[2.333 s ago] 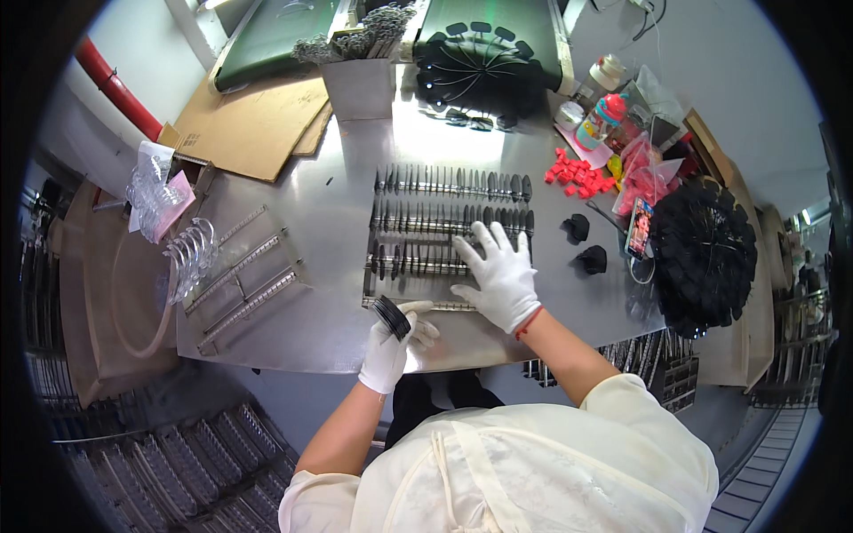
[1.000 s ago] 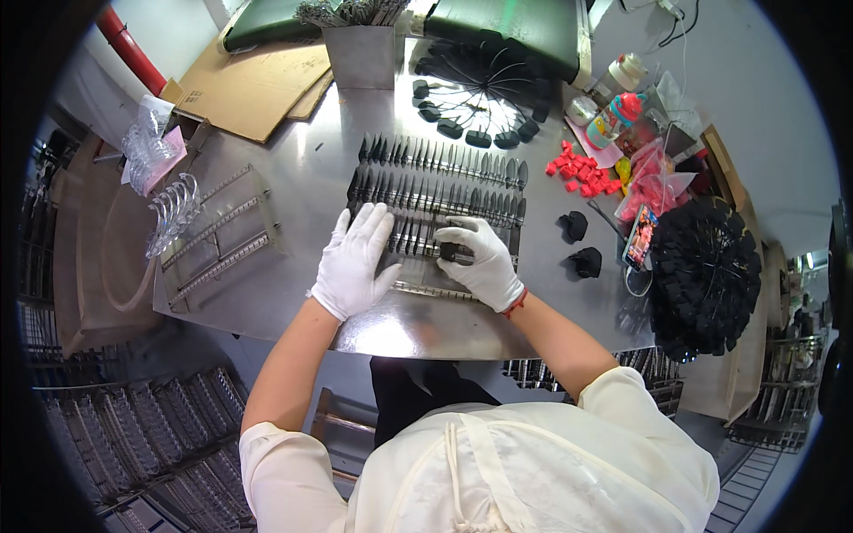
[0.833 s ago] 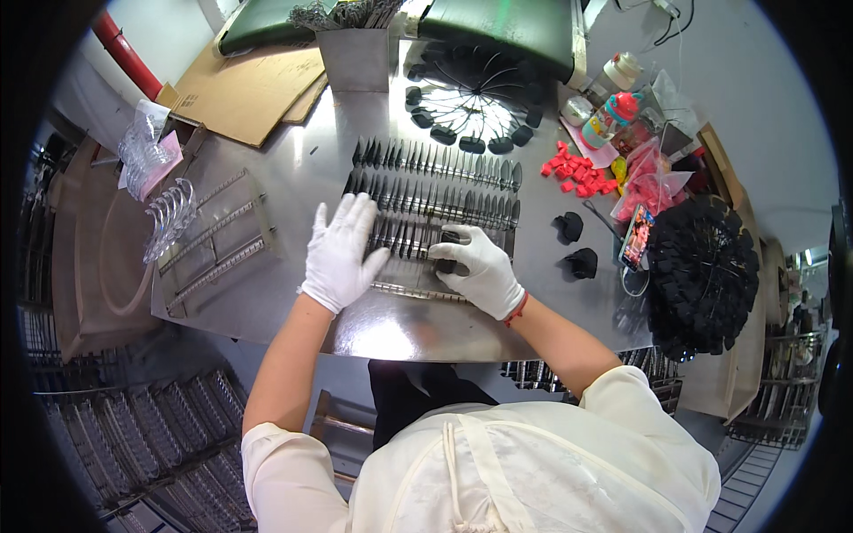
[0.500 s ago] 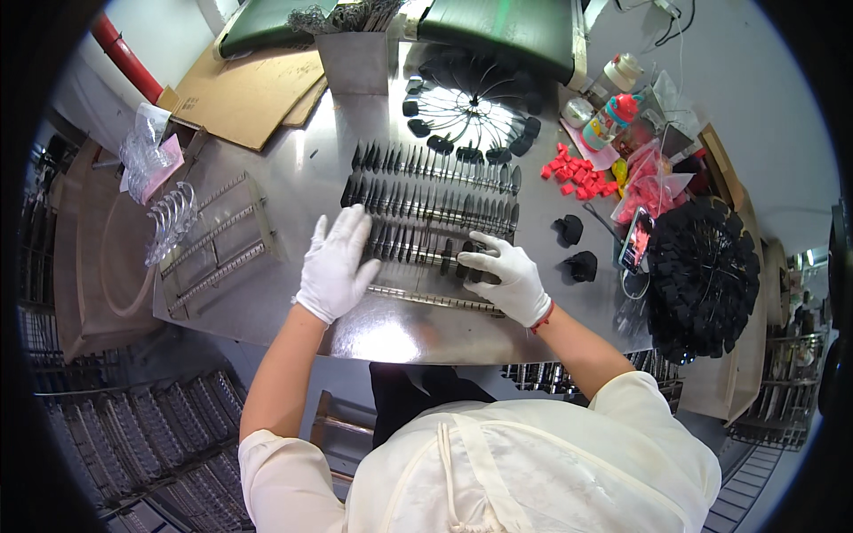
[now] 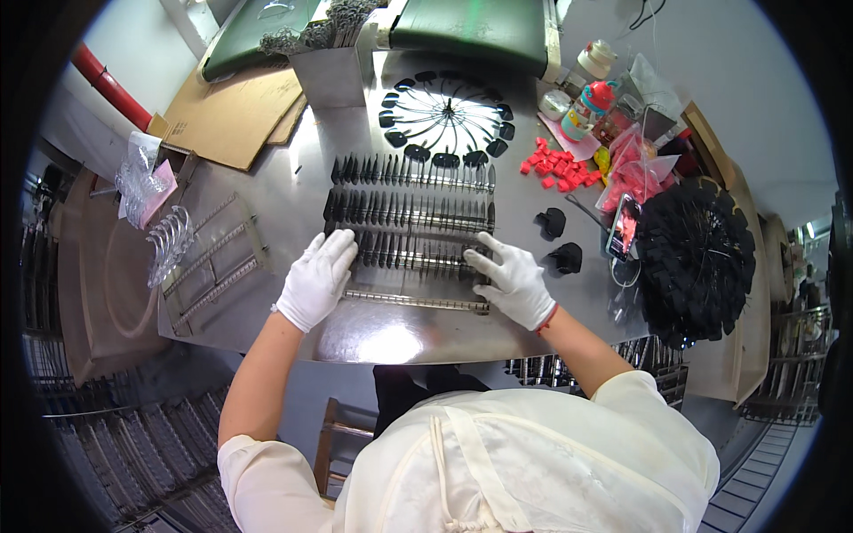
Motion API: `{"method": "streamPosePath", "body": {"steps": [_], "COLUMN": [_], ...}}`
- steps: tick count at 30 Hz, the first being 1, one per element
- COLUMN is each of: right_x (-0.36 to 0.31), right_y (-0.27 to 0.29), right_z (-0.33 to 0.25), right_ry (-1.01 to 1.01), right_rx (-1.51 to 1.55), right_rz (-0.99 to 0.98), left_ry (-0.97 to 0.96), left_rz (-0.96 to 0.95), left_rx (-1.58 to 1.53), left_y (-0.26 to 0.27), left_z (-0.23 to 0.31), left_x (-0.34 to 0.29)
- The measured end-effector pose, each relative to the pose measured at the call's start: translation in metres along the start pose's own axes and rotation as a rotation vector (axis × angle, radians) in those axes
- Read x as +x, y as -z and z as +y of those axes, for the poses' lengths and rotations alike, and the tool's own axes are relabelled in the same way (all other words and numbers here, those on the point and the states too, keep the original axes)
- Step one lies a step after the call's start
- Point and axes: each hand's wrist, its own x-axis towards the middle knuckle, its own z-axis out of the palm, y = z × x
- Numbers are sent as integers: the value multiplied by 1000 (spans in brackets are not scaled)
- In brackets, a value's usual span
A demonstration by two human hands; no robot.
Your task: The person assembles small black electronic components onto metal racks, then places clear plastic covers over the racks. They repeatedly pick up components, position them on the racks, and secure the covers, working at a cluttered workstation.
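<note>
A metal rack (image 5: 413, 302) lies on the steel table in front of me, its rows filled with upright thin black pieces (image 5: 391, 206). My left hand (image 5: 315, 280), in a white glove, is at the rack's left side, fingers close together over its edge. At the right end of the nearest row, my gloved right hand (image 5: 515, 282) holds the rack's side rail, with its fingers bent and somewhat apart. The undersides of both hands are hidden. Two loose black pieces (image 5: 565, 258) lie to the right of my right hand.
Beyond the rack, black pieces on thin stems form a ring (image 5: 449, 111). Red blocks (image 5: 560, 165), bottles (image 5: 588, 108) and a phone (image 5: 624, 226) sit at right, beside a large black bundle (image 5: 697, 262). A bare rack (image 5: 213, 266) lies left; cardboard (image 5: 235, 115) and a metal box (image 5: 330, 78) stand behind.
My right hand has moved from the pieces at the front row's right end to the rack's right edge. My left hand's fingers have closed together at the left edge. The view has shifted slightly.
</note>
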Motion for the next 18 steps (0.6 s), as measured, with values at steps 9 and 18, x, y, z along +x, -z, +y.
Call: {"method": "streamPosePath", "body": {"steps": [9,18], "right_x": [-8,-2], "right_y": [6,13], "right_z": [15,6], "right_ry": [-215,-240], "right_rx": [404,238], "right_rz": [-61,-111], "left_ry": [-91,-143], "left_rz": [-89,-126], "left_rx": [52,120], "left_y": [2,3], "left_z": [-5,-16], "left_x": [10,11]}}
